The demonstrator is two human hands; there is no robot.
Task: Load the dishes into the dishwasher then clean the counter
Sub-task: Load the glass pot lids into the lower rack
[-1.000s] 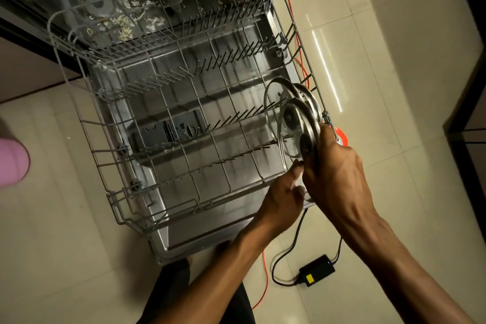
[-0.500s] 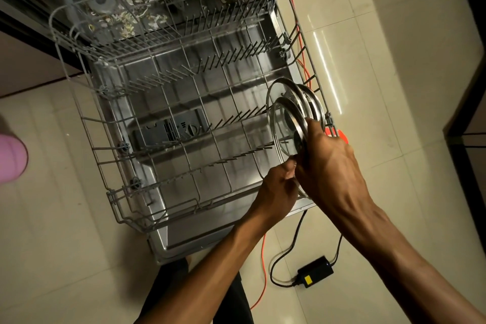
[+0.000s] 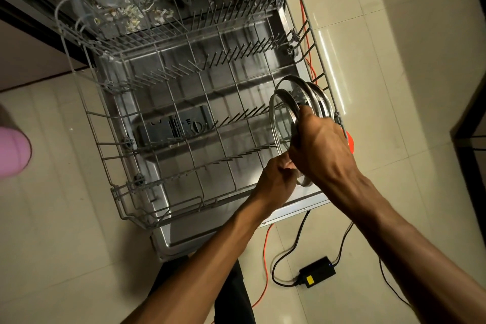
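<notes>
The dishwasher's lower wire rack is pulled out over the open door. Glass lids with metal rims stand on edge at the rack's right side. The nearest glass lid is upright, and both my hands hold it. My right hand grips its rim from the right and covers its lower part. My left hand pinches its bottom edge from below. Two more lids stand just behind it against the rack's right wall.
The rest of the rack holds only tines. Food scraps lie on the dishwasher tub floor at the back. An orange cable and a black power adapter lie on the tiled floor at right. A pink object sits at the left edge.
My hands have shifted the front lid slightly left, away from the two lids behind it. My right hand now sits higher on its rim.
</notes>
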